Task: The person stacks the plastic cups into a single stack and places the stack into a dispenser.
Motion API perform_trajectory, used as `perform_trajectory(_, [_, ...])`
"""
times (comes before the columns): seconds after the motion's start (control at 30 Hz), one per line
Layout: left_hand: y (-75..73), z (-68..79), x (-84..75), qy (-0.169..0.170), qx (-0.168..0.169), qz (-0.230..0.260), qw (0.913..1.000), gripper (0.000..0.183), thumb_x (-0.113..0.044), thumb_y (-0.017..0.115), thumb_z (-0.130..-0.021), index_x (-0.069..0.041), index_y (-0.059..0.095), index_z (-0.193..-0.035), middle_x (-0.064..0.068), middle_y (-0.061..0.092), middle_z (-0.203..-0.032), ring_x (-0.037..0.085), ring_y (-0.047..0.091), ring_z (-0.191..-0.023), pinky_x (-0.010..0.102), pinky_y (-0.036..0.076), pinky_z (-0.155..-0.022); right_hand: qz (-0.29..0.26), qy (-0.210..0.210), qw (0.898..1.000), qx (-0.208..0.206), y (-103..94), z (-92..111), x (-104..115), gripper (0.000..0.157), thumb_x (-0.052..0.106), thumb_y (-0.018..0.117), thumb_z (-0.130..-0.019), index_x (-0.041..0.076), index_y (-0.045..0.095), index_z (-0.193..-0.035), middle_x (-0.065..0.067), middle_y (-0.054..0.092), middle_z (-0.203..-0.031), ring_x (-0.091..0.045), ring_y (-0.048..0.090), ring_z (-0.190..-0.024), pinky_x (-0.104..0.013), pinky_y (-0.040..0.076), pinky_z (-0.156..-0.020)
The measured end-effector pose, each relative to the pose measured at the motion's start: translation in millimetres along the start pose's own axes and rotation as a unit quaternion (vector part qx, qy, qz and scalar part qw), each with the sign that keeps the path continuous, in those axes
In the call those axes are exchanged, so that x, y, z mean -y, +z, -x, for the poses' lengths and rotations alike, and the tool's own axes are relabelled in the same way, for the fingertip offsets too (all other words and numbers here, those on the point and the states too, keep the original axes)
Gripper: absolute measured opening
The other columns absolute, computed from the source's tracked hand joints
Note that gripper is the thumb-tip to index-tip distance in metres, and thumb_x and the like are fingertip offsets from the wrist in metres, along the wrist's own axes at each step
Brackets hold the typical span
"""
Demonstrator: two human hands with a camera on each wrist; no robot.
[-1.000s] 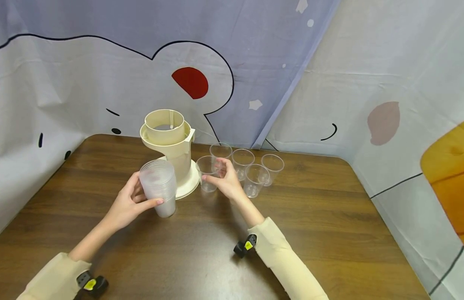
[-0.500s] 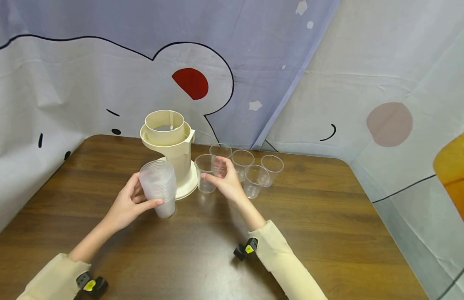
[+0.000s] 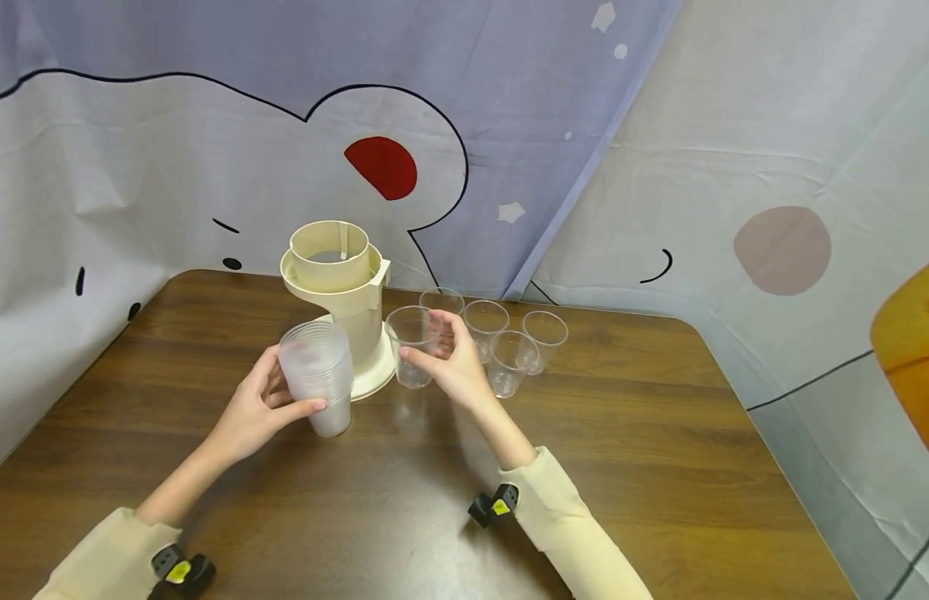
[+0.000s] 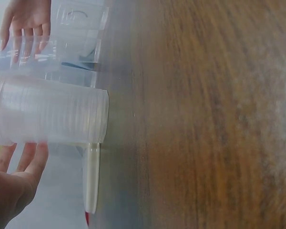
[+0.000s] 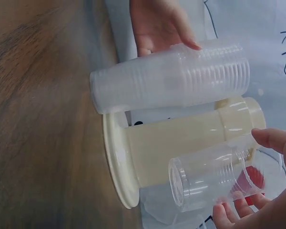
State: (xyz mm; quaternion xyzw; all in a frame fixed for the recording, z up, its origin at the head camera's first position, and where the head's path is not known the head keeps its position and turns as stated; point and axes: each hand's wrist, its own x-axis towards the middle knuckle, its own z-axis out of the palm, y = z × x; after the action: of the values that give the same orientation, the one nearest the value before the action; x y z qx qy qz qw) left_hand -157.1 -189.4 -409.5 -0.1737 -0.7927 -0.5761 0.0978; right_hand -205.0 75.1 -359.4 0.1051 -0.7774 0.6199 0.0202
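My left hand (image 3: pixel 256 410) grips a tall stack of nested clear plastic cups (image 3: pixel 317 375) from its left side, thumb across the front. In the left wrist view the stack (image 4: pixel 57 109) stands with its bottom close to the wooden table. A single clear plastic cup (image 3: pixel 410 357) is held upright in my right hand (image 3: pixel 460 371), thumb on one side and fingers on the other. The right wrist view shows this cup (image 5: pixel 205 179) with its bottom raised above the level of the stand's base. Between the hands, just behind, rises a cream plastic stand (image 3: pixel 359 321) with a ring-shaped top.
Several clear cups (image 3: pixel 511 367) stand upright in a cluster to the right of and behind my right hand. The wooden table (image 3: pixel 644 433) reaches back to a printed curtain (image 3: pixel 569 150). Each sleeve carries a small black camera (image 3: pixel 494 504).
The single cup has risen slightly and shifted a little left and nearer in my right hand. My left hand and the stack have stayed almost still.
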Motion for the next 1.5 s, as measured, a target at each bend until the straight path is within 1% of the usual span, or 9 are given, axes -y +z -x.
perform_trajectory(0.17, [-0.6, 0.9, -0.2, -0.003, 0.000, 0.001, 1.0000, 0.071, 0.000, 0.076, -0.078, -0.006, 0.037, -0.137, -0.020, 0.054, -0.118, -0.008, 0.056, -0.106, 0.011, 0.052, -0.083, -0.004, -0.010, 1.000, 0.002, -1.1, 3, 7, 0.064, 0.012, 0.076, -0.078, 0.006, 0.046, -0.135, -0.015, 0.056, -0.128, -0.031, 0.054, -0.112, -0.041, 0.047, -0.098])
perform_trajectory(0.33, [-0.7, 1.3, -0.3, -0.006, -0.002, 0.002, 1.0000, 0.071, 0.000, 0.076, -0.078, -0.006, 0.037, -0.137, -0.019, 0.054, -0.118, -0.008, 0.055, -0.105, 0.011, 0.052, -0.083, -0.011, -0.022, 1.000, 0.007, -1.2, 7, 16, 0.063, 0.011, 0.076, -0.078, 0.009, 0.046, -0.134, -0.013, 0.055, -0.128, -0.031, 0.053, -0.116, -0.040, 0.045, -0.100])
perform_trajectory(0.43, [-0.5, 1.3, -0.1, -0.006, -0.003, 0.003, 1.0000, 0.071, 0.000, 0.076, -0.078, -0.006, 0.037, -0.137, -0.020, 0.054, -0.117, -0.008, 0.056, -0.105, 0.011, 0.051, -0.083, -0.008, -0.033, 0.999, 0.009, -0.8, 9, 22, 0.063, 0.011, 0.076, -0.078, 0.008, 0.047, -0.134, -0.013, 0.055, -0.129, -0.029, 0.053, -0.117, -0.041, 0.046, -0.100])
perform_trajectory(0.73, [0.3, 0.8, 1.6, 0.001, -0.004, 0.010, 0.9999, 0.072, 0.002, 0.076, -0.078, -0.005, 0.037, -0.137, -0.020, 0.054, -0.117, -0.007, 0.056, -0.105, 0.012, 0.052, -0.082, -0.009, -0.057, 0.998, 0.015, 2.6, 13, 31, 0.063, 0.011, 0.076, -0.078, 0.005, 0.046, -0.134, -0.014, 0.056, -0.128, -0.035, 0.054, -0.119, -0.043, 0.046, -0.099])
perform_trajectory(0.9, [0.7, 0.1, 2.8, 0.007, -0.001, 0.016, 0.9998, 0.071, 0.003, 0.076, -0.078, -0.005, 0.037, -0.137, -0.019, 0.054, -0.118, -0.006, 0.057, -0.105, 0.013, 0.053, -0.082, -0.002, -0.072, 0.997, 0.013, 5.4, 15, 38, 0.062, 0.010, 0.076, -0.078, 0.006, 0.047, -0.133, -0.014, 0.057, -0.126, -0.029, 0.056, -0.116, -0.041, 0.047, -0.097])
perform_trajectory(1.17, [1.3, 0.5, 3.9, 0.007, -0.001, 0.017, 0.9998, 0.071, 0.003, 0.075, -0.079, -0.005, 0.036, -0.138, -0.020, 0.053, -0.119, -0.007, 0.056, -0.106, 0.013, 0.053, -0.082, -0.009, -0.092, 0.996, 0.022, 9.4, 14, 42, 0.061, 0.009, 0.076, -0.078, 0.006, 0.047, -0.133, -0.017, 0.057, -0.127, -0.030, 0.055, -0.117, -0.046, 0.047, -0.099])
perform_trajectory(1.4, [1.2, 0.2, 4.0, 0.008, -0.002, 0.015, 0.9999, 0.071, 0.003, 0.075, -0.079, -0.005, 0.036, -0.138, -0.021, 0.053, -0.119, -0.007, 0.056, -0.106, 0.013, 0.053, -0.082, -0.018, -0.102, 0.994, 0.020, 14.2, 13, 50, 0.062, 0.008, 0.076, -0.078, 0.006, 0.047, -0.133, -0.014, 0.057, -0.124, -0.030, 0.054, -0.117, -0.038, 0.048, -0.095])
perform_trajectory(1.5, [1.2, 0.2, 4.3, 0.008, -0.001, 0.013, 0.9999, 0.071, 0.003, 0.075, -0.079, -0.005, 0.036, -0.138, -0.021, 0.053, -0.119, -0.007, 0.056, -0.105, 0.013, 0.053, -0.082, -0.023, -0.113, 0.993, 0.022, 17.2, 13, 53, 0.062, 0.009, 0.075, -0.079, 0.006, 0.047, -0.134, -0.018, 0.056, -0.123, -0.032, 0.053, -0.115, -0.038, 0.047, -0.094])
